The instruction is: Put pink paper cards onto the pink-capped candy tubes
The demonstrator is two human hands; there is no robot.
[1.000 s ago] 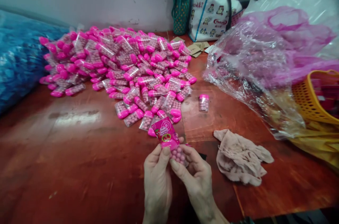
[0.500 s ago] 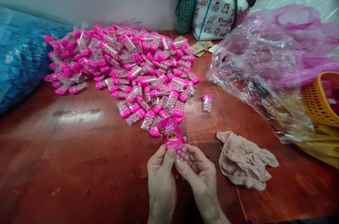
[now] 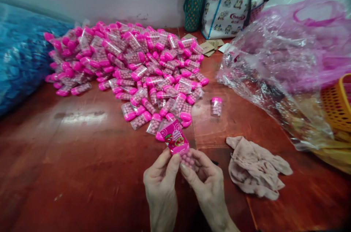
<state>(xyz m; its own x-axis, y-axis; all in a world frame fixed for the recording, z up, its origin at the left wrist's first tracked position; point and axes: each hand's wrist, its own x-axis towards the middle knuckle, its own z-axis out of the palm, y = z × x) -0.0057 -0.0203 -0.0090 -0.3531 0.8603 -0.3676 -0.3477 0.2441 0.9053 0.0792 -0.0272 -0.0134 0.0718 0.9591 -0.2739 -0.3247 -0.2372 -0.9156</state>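
Observation:
Between my two hands is a small clear container of pink balls (image 3: 188,160) with a printed pink label (image 3: 174,136) over its upper end. My left hand (image 3: 163,184) is closed on the label's lower edge, thumb on top. The fingers of my right hand (image 3: 207,181) wrap round the ball-filled end, with the thumb tip close to the left thumb. Just beyond my hands lies a large heap of similar pink-capped containers (image 3: 137,64). One single container (image 3: 216,107) stands apart to the right of the heap.
A crumpled beige cloth (image 3: 256,168) lies right of my hands. Clear and pink plastic bags (image 3: 287,53) and a yellow basket (image 3: 336,106) are at the right. A blue bag (image 3: 24,53) fills the left. A white tote (image 3: 230,9) stands by the wall.
The label now lies lower over the container's end and is tilted more to the left. My left hand has shifted slightly left. The view has moved a little.

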